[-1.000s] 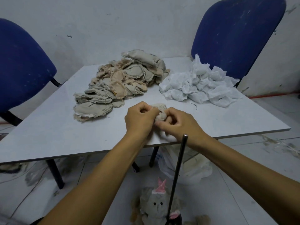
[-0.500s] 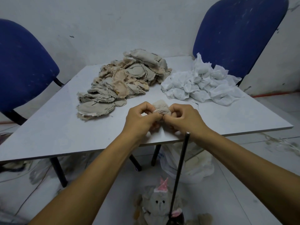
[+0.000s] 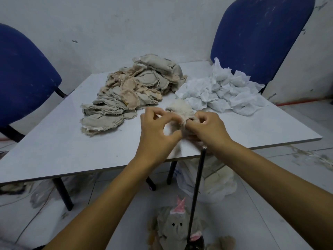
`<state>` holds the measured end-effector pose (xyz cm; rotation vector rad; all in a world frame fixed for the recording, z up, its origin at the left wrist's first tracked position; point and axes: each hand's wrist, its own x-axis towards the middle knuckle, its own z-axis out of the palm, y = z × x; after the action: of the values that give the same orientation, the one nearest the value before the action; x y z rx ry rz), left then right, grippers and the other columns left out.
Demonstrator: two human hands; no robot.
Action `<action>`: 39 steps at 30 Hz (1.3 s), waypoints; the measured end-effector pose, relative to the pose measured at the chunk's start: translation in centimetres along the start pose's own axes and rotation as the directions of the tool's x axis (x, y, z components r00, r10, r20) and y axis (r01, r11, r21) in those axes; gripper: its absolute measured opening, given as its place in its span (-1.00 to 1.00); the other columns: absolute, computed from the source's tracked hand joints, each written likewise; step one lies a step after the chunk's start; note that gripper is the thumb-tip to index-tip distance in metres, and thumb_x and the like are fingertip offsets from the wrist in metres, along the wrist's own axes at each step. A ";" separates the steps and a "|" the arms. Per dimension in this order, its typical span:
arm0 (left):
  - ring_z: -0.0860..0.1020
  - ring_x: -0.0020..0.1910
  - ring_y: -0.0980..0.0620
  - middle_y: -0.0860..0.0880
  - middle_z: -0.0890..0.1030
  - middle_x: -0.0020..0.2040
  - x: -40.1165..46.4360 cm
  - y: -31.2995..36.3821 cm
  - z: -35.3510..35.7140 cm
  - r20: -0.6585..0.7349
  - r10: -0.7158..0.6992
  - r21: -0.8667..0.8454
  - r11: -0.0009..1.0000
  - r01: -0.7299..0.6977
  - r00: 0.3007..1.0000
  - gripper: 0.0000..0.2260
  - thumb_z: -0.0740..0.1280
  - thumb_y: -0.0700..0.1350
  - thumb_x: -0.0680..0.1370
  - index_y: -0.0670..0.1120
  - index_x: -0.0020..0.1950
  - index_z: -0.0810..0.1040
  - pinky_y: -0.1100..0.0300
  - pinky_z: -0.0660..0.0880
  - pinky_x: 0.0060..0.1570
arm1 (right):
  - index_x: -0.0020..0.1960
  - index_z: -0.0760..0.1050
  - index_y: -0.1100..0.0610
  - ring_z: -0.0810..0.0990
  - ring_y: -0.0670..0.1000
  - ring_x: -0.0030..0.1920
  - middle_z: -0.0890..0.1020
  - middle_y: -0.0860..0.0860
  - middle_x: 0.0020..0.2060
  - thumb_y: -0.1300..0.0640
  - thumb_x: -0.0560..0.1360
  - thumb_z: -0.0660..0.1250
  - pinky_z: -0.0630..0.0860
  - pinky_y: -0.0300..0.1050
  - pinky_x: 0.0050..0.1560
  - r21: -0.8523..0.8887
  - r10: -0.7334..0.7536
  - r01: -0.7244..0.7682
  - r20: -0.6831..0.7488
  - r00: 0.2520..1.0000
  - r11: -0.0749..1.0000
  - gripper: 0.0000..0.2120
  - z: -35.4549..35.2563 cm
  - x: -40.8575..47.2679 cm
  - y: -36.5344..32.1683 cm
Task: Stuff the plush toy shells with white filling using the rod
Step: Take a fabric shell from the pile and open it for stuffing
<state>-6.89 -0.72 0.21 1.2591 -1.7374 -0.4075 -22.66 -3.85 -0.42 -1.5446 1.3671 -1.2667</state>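
Between the hands, near the front edge of the surface (image 3: 54,141), one plush shell (image 3: 180,110), raised just off the top. Right hand (image 3: 207,129) pinches its lower rim; left hand (image 3: 156,130) has fingers curled at the shell's left side, thumb apart, grip blurred and not certain. Shell's long axis runs away from the person, open end toward the wrists as far as can be judged. One rod (image 3: 197,192) stands upright directly below the right wrist, tip just under it: right hand nearer. Beyond left, one heap of flat shells (image 3: 133,91), too many to count; beyond right, one pile of white filling (image 3: 227,92). Two blue chairs behind.
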 end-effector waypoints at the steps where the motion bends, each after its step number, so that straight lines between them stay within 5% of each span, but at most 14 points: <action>1: 0.33 0.18 0.11 0.06 0.35 0.17 0.2 -0.4 -0.6 0.023 0.071 0.090 0.993 -0.073 0.997 -0.63 0.46 -0.15 0.35 0.21 0.06 0.55 0.52 0.23 0.11 | -0.47 0.26 0.05 0.39 -0.02 -0.44 0.35 -0.04 -0.52 0.07 0.27 0.40 0.40 -0.09 -0.40 -0.011 0.005 -0.005 0.036 0.999 1.000 -0.68 0.0 0.0 -0.1; 4: 0.38 0.32 0.05 0.02 0.38 0.33 0.6 -1.5 -1.8 0.236 0.025 0.084 0.995 -0.046 0.971 -0.32 0.55 -0.22 0.34 0.13 0.38 0.41 0.37 0.33 0.28 | -0.43 0.32 0.01 0.43 -0.04 -0.48 0.42 -0.05 -0.50 -0.01 0.27 0.38 0.26 -0.24 -0.49 0.071 0.102 -0.122 0.232 0.967 0.990 -0.74 -0.1 -0.1 -0.6; 7: 0.57 0.05 0.14 0.17 0.63 0.04 0.7 -1.9 -1.6 0.156 -0.088 0.028 0.996 0.084 0.984 -0.52 0.52 -0.21 0.40 0.15 0.25 0.56 0.32 0.50 0.03 | -0.16 0.46 -0.04 0.66 0.06 -0.35 0.66 0.04 -0.20 -0.10 0.47 0.42 0.44 -0.18 -0.48 0.261 0.136 -0.200 0.243 0.961 0.944 -0.81 -0.5 -0.2 -0.7; 9: 0.58 -0.03 0.07 0.15 0.66 -0.08 1.0 -1.9 -1.2 0.054 -0.158 0.060 0.986 0.155 0.986 -0.70 0.50 -0.17 0.42 0.07 0.11 0.63 0.24 0.52 -0.05 | 0.03 0.41 -0.09 0.69 0.10 -0.25 0.63 0.08 -0.03 -0.05 0.56 0.37 0.57 -0.10 -0.39 0.392 0.091 -0.150 0.165 0.982 0.908 -0.85 -0.7 -0.7 -0.6; 12: 0.60 -0.03 0.01 0.05 0.70 -0.07 1.4 -1.8 -0.6 0.023 -0.230 0.046 0.972 0.229 0.973 -0.77 0.54 -0.07 0.41 0.02 0.04 0.67 0.04 0.55 -0.01 | 0.00 0.46 -0.08 0.64 -0.05 -0.11 0.53 -0.07 -0.05 0.05 0.54 0.42 0.62 -0.15 -0.21 0.176 -0.173 0.174 -0.023 0.985 0.969 -0.86 -0.5 -1.7 -0.2; 15: 0.60 -0.05 0.06 0.09 0.70 -0.10 1.4 -1.5 -0.3 0.028 -0.229 0.031 0.973 0.228 0.973 -0.85 0.52 -0.01 0.44 0.07 0.00 0.69 0.09 0.54 -0.05 | -0.03 0.54 -0.04 0.58 -0.14 -0.09 0.44 -0.13 -0.05 0.16 0.51 0.45 0.55 -0.31 -0.15 -0.109 -0.368 0.358 -0.103 0.924 0.928 -0.87 -0.4 -2.1 -0.1; 18: 0.58 -0.15 0.23 0.22 0.68 -0.21 1.4 -1.3 -0.2 0.104 -0.205 0.004 0.979 0.205 0.973 -0.93 0.49 0.03 0.45 0.20 -0.20 0.65 0.29 0.46 -0.18 | 0.00 0.60 0.03 0.56 -0.18 -0.10 0.43 -0.08 -0.05 0.21 0.49 0.47 0.48 -0.41 -0.16 -0.182 -0.391 0.362 -0.158 0.907 0.914 -0.87 -0.8 -2.2 -0.2; 23: 0.61 -0.17 0.17 0.14 0.70 -0.22 1.0 -1.1 0.2 0.155 -0.206 -0.070 0.973 0.218 0.966 -0.88 0.38 0.10 0.39 0.10 -0.21 0.68 0.21 0.50 -0.17 | -0.04 0.62 0.10 0.56 -0.18 -0.12 0.56 -0.01 -0.09 0.26 0.49 0.45 0.42 -0.46 -0.14 -0.280 -0.458 0.419 -0.088 0.885 0.864 -0.90 -1.0 -2.4 -0.1; 25: 0.63 -0.10 0.00 0.05 0.70 -0.19 1.1 -1.3 0.2 0.142 -0.199 -0.083 0.974 0.213 0.970 -0.94 0.42 -0.05 0.44 0.00 -0.17 0.69 0.05 0.53 -0.06 | 0.03 0.58 0.06 0.58 -0.16 -0.09 0.59 -0.01 -0.07 0.21 0.53 0.41 0.47 -0.38 -0.09 -0.209 -0.417 0.392 -0.086 0.905 0.896 -0.90 -0.7 -2.4 -0.2; 29: 0.50 -0.15 -0.06 -0.01 0.58 -0.23 1.2 -1.7 0.2 0.150 -0.187 0.017 0.982 0.187 0.971 -0.86 0.38 -0.30 0.49 -0.10 -0.22 0.62 0.09 0.41 -0.13 | 0.11 0.51 0.02 0.58 -0.08 -0.09 0.52 -0.04 -0.04 0.13 0.59 0.34 0.63 -0.03 -0.11 -0.142 -0.347 0.328 -0.139 0.927 0.934 -0.89 -0.7 -1.9 -0.4; 34: 0.48 -0.16 -0.10 -0.08 0.53 -0.23 1.3 -1.6 -0.1 0.147 -0.190 -0.018 0.981 0.195 0.971 -0.87 0.36 -0.35 0.47 -0.17 -0.19 0.65 0.05 0.39 -0.13 | 0.05 0.58 0.05 0.58 -0.15 -0.08 0.53 -0.02 -0.05 0.21 0.54 0.40 0.49 -0.39 -0.04 -0.221 -0.458 0.435 -0.065 0.887 0.873 -0.88 -0.6 -1.9 -0.2; 39: 0.37 -0.27 0.03 0.01 0.37 -0.28 1.0 -1.7 -0.2 0.144 -0.130 -0.022 0.991 0.135 0.981 -0.82 0.33 -0.41 0.45 -0.16 -0.23 0.63 0.24 0.25 -0.28 | 0.29 0.48 0.05 0.50 -0.08 0.07 0.42 0.00 0.13 0.01 0.43 0.53 0.37 -0.48 0.06 -0.264 -0.244 0.265 0.108 0.964 0.927 -0.52 -0.9 -1.3 0.3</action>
<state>-5.79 -2.29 -0.42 1.3552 -1.7632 -0.6132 -23.52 -2.50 -0.73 -1.9970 1.3736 -1.1917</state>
